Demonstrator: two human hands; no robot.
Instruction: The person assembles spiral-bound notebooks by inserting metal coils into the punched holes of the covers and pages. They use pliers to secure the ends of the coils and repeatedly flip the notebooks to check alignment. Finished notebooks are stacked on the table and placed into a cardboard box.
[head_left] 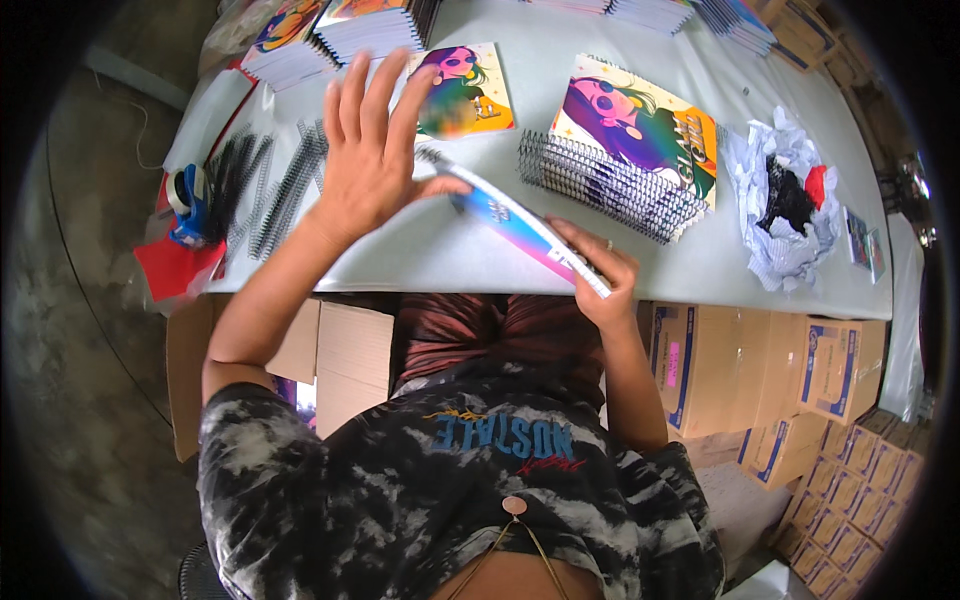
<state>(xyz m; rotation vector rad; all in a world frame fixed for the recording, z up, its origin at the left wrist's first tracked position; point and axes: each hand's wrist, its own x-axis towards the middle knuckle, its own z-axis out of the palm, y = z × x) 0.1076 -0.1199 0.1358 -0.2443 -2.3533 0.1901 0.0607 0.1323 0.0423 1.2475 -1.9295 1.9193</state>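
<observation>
My right hand [605, 270] grips the near end of a thin notebook [520, 225], held tilted above the table with its edge toward me. A blue and pink cover shows on its underside. My left hand [372, 150] is open, fingers raised and spread, with the thumb by the notebook's far end; whether it touches cannot be made out. A dark, blurred bit of coil [432, 156] shows at that end. Behind the left fingers lies a notebook with a colourful illustrated cover [470, 85]. To the right, a stack of spiral-bound notebooks [640, 130] has its coils facing me.
Loose black spiral coils [285, 195] lie at the left, beside a blue tape dispenser [188, 205] and red material [180, 268]. Stacks of notebooks [370, 35] line the back. Crumpled paper [790, 150] with black and red scraps sits at right. Cardboard boxes [735, 370] stand below the table.
</observation>
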